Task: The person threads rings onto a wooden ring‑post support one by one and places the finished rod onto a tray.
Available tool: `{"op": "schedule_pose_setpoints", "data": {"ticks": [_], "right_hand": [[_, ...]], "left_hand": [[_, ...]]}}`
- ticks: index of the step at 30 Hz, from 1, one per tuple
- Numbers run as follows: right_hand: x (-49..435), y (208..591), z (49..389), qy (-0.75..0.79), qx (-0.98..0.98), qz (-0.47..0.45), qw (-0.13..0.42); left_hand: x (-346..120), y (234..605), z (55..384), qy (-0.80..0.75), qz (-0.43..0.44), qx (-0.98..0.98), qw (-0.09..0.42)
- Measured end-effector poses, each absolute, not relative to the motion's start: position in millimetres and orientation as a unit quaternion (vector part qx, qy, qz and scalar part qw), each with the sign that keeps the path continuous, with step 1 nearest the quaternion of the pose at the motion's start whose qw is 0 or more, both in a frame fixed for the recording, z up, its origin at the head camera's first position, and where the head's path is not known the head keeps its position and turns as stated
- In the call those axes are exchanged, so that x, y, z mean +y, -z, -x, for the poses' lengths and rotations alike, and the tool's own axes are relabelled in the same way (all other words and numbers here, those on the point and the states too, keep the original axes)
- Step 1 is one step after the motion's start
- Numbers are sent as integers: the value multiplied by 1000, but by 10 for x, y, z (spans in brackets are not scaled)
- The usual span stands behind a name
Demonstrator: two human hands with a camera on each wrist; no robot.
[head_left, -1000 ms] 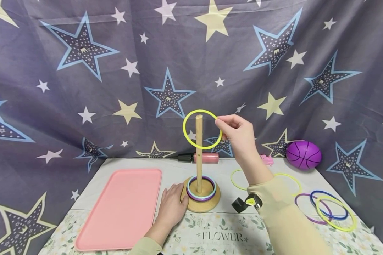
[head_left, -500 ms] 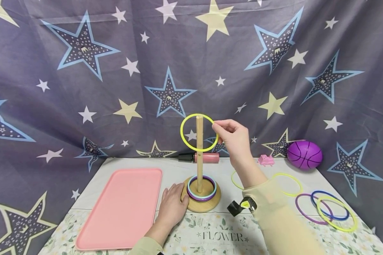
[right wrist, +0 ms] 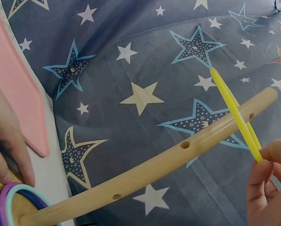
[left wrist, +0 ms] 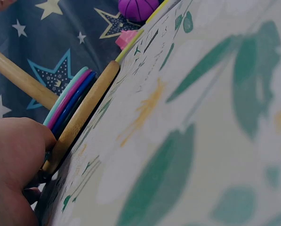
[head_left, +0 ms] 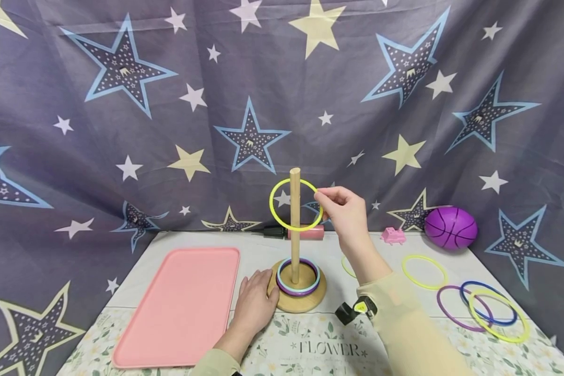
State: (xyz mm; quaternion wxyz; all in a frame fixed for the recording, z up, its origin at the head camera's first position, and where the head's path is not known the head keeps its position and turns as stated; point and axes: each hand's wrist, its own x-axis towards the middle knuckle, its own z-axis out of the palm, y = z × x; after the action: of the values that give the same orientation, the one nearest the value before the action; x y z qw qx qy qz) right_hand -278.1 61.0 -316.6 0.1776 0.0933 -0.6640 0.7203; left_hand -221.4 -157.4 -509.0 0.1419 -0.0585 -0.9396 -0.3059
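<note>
My right hand (head_left: 347, 213) pinches a yellow ring (head_left: 271, 202) by its right side. The ring is around the upper part of a wooden post (head_left: 295, 248), tilted, just below the top. My left hand (head_left: 256, 303) rests with its fingers along the left edge of the round wooden base (head_left: 297, 305). Around the foot of the post lie stacked rings: a light blue ring (left wrist: 66, 94) on top, then a purple ring (left wrist: 70, 100) and a blue ring (left wrist: 76, 104). Part of the left hand's fingers is hidden in the left wrist view.
A pink tray (head_left: 176, 308) lies left. Right lie a yellow ring (head_left: 404, 270) and overlapping purple (head_left: 439, 300), blue (head_left: 515, 313) and yellow rings (head_left: 526, 331). Behind are a pink-and-black pump (head_left: 315, 233), a small pink toy (head_left: 393, 236) and a purple ball (head_left: 451, 228).
My right hand has lowered with the yellow ring, which has gone from level with the post's top to around the post just below it. The left hand has stayed on the base.
</note>
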Motion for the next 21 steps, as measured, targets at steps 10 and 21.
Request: {"op": "schedule_pose_setpoints", "data": {"ticks": [10, 21], "right_hand": [[632, 3413, 2815, -722, -673, -66, 149], [628, 3655, 2843, -719, -681, -41, 131]], "left_hand": [[-1587, 5084, 2228, 297, 61, -943, 136], [-1592, 5064, 2220, 297, 60, -944, 133]]}}
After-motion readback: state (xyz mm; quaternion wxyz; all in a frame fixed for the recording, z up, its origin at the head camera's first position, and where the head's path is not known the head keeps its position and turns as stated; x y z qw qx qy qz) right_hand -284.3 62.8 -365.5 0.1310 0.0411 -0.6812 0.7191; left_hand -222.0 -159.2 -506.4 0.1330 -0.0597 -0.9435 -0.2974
